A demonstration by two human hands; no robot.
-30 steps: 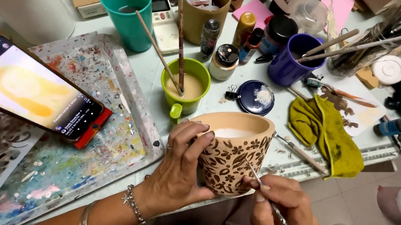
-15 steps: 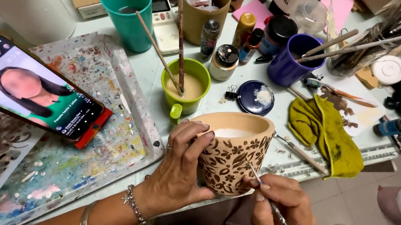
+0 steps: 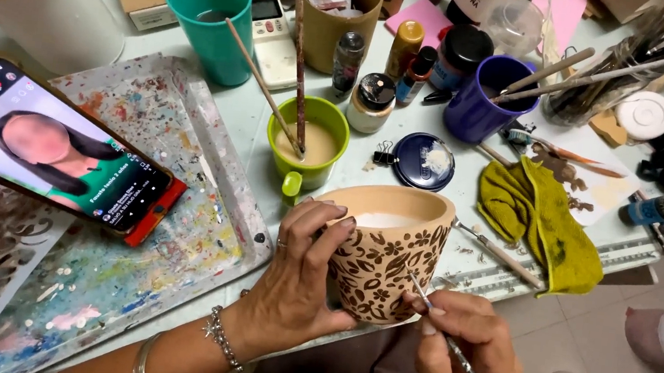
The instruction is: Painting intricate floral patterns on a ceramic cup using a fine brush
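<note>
From the head view, the left hand (image 3: 295, 291) wraps its fingers (image 3: 319, 223) round the rim and side of a clay pot (image 3: 387, 251) with brown leaf patterns, held at the near edge of the worktop (image 3: 406, 120). The right hand (image 3: 467, 356) pinches a thin brush (image 3: 448, 341), its tip touching the pot's lower wall. Just behind the pot stands a green mug (image 3: 312, 143) with two sticks in it, crowding the pot. A phone (image 3: 53, 150) lies on a paint-spattered tray (image 3: 178, 219) to the left; a yellow cloth (image 3: 545, 219) lies to the right.
</note>
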